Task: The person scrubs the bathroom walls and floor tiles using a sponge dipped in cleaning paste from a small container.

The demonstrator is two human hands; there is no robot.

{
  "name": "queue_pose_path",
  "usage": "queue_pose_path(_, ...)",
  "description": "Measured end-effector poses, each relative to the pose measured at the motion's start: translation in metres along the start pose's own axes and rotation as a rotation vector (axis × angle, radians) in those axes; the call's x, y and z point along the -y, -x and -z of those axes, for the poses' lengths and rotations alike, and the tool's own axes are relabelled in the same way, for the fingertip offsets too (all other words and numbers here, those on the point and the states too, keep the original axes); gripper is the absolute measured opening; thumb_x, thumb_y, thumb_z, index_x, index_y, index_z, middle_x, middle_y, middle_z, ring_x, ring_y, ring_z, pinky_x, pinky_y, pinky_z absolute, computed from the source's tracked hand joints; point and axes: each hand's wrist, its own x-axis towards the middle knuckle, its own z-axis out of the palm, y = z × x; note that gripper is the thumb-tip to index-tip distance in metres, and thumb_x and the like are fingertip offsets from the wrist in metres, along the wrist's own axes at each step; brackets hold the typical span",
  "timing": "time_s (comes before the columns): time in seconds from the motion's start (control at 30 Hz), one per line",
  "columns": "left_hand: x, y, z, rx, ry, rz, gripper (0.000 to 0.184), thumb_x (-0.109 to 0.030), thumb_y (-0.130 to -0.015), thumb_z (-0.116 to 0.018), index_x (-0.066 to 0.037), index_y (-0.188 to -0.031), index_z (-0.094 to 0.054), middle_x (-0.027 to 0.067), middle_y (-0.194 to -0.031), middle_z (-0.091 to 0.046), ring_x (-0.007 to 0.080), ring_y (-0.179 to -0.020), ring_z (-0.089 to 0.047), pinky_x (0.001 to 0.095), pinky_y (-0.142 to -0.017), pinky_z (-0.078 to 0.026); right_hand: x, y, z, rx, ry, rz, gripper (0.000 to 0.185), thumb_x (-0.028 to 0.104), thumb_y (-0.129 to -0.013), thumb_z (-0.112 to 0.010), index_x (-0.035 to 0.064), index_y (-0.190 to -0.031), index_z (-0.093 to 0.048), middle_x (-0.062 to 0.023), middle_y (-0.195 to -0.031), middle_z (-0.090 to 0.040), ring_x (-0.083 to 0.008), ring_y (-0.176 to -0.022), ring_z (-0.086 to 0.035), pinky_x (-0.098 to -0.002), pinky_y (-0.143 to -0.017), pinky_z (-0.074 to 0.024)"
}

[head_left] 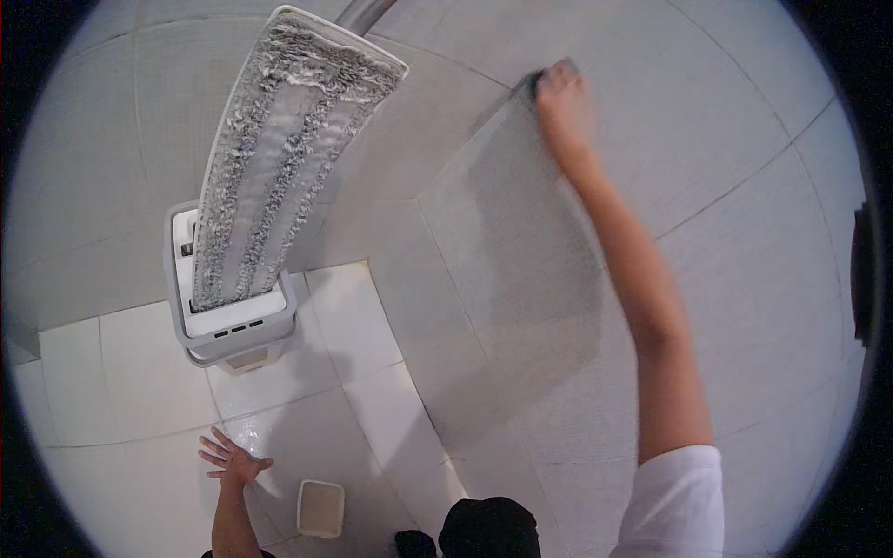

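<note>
The right hand [565, 104], closed on a small dark pad [537, 82] at upper centre-right, probably needs even pressure against the wall [698, 158], the left hand [236, 462] spread open at lower left.

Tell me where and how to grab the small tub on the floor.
I'd pinch the rim of the tub midway along the long side facing the left hand, coming from above on that side. Its open top exposes the rim, no handle shows, it sits flat, and the hand is open close by. Contents unclear, so keep it level.
</note>
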Motion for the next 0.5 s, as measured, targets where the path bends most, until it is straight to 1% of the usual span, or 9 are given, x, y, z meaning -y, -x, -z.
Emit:
queue_pose_path(0.03, -0.002, 0.002, 0.0, -0.003, -0.003, 0.0, 0.149, -0.04, -0.053, -0.086, -0.01, -0.133, 0.037, 0.0251, -0.136, 0.041, 0.0487, -0.126, 0.033, 0.0749, -0.095, -0.001, 0.002, 0.0, -0.001, 0.002, -0.001, -0.004, 0.028, 0.013, -0.085, -0.049, -0.0022, -0.104, -0.063, -0.023, -0.12, -0.055, -0.0328, -0.114, -0.051, -0.0463, -0.099, -0.0351)
queue_pose_path(0.1, -0.002, 0.004, 0.005, 0.02, -0.012, 0.009, 0.149, -0.04, -0.054, -0.086, -0.01, -0.132, 0.037, 0.0252, -0.136, 0.041, 0.0489, -0.126, 0.033, 0.0754, -0.094, 0.0, 0.017, -0.002, -0.006, -0.024, 0.296, -0.057, 0.028, 0.017, -0.084, -0.051, -0.0021, -0.1, -0.065, -0.0218, -0.119, -0.056, -0.0326, -0.115, -0.05, -0.0429, -0.1, -0.034)
queue_pose_path(0.13, -0.001, 0.002, 0.005, 0.016, -0.009, 0.007, 0.149, -0.04, -0.054, -0.086, -0.01, -0.132, 0.037, 0.0252, -0.136, 0.041, 0.0489, -0.126, 0.033, 0.0754, -0.094, 0.0, 0.047, 0.013, -0.022, -0.036, 0.307, -0.052, 0.029, 0.017, -0.084, -0.05, -0.0021, -0.099, -0.065, -0.0218, -0.119, -0.057, -0.0333, -0.116, -0.049, -0.0443, -0.099, -0.0338)
queue_pose_path(0.2, 0.001, 0.0, 0.003, 0.038, 0.002, -0.011, 0.148, -0.041, -0.055, -0.086, -0.01, -0.132, 0.037, 0.0254, -0.136, 0.041, 0.0489, -0.126, 0.033, 0.0755, -0.094, 0.0, 0.099, 0.049, -0.031, 0.156, 0.245, 0.194, 0.028, 0.017, -0.085, -0.05, -0.0006, -0.099, -0.066, -0.0186, -0.119, -0.058, -0.0329, -0.117, -0.048, -0.0459, -0.099, -0.0325)
queue_pose_path(0.3, -0.001, 0.006, 0.008, 0.043, -0.013, 0.002, 0.148, -0.041, -0.055, -0.086, -0.01, -0.132, 0.037, 0.0257, -0.136, 0.041, 0.0489, -0.126, 0.034, 0.0749, -0.095, -0.001, 0.077, 0.044, -0.017, 0.187, 0.088, 0.135, 0.026, 0.017, -0.084, -0.051, 0.0026, -0.098, -0.068, -0.0146, -0.114, -0.06, -0.0321, -0.117, -0.047, -0.0453, -0.098, -0.032)
queue_pose_path(0.33, 0.0, 0.006, 0.006, 0.054, -0.015, 0.004, 0.148, -0.041, -0.055, -0.086, -0.01, -0.132, 0.037, 0.0257, -0.136, 0.041, 0.0489, -0.126, 0.034, 0.0749, -0.095, -0.001, 0.059, 0.038, -0.012, 0.118, 0.133, 0.104, 0.026, 0.019, -0.083, -0.053, 0.0056, -0.099, -0.069, -0.0121, -0.115, -0.058, -0.0303, -0.118, -0.044, -0.0435, -0.096, -0.0322)
queue_pose_path(0.37, -0.001, 0.006, 0.006, 0.04, -0.015, 0.004, 0.149, -0.041, -0.055, -0.086, -0.01, -0.132, 0.037, 0.0259, -0.136, 0.04, 0.0488, -0.126, 0.034, 0.0745, -0.095, -0.001, 0.057, 0.039, -0.013, 0.124, 0.135, 0.107, 0.026, 0.019, -0.083, -0.053, 0.0056, -0.099, -0.069, -0.0121, -0.115, -0.058, -0.0303, -0.118, -0.044, -0.0435, -0.096, -0.0322)
queue_pose_path(0.43, -0.002, 0.005, 0.005, 0.03, 0.0, -0.001, 0.149, -0.041, -0.055, -0.086, -0.01, -0.132, 0.037, 0.026, -0.136, 0.04, 0.0487, -0.126, 0.034, 0.0741, -0.096, -0.001, 0.054, 0.032, -0.01, 0.112, 0.287, 0.163, 0.025, 0.021, -0.082, -0.055, 0.0081, -0.098, -0.07, -0.0125, -0.12, -0.053, -0.0292, -0.12, -0.04, -0.0456, -0.094, -0.0323)
queue_pose_path(0.5, -0.001, 0.004, 0.006, 0.018, 0.025, 0.002, 0.148, -0.039, -0.055, -0.087, -0.01, -0.133, 0.036, 0.0263, -0.137, 0.038, 0.0487, -0.126, 0.033, 0.0739, -0.096, -0.001, 0.061, 0.03, -0.006, 0.119, 0.295, 0.116, 0.025, 0.022, -0.081, -0.056, 0.0098, -0.097, -0.07, -0.0109, -0.125, -0.049, -0.0289, -0.121, -0.038, -0.0477, -0.092, -0.033)
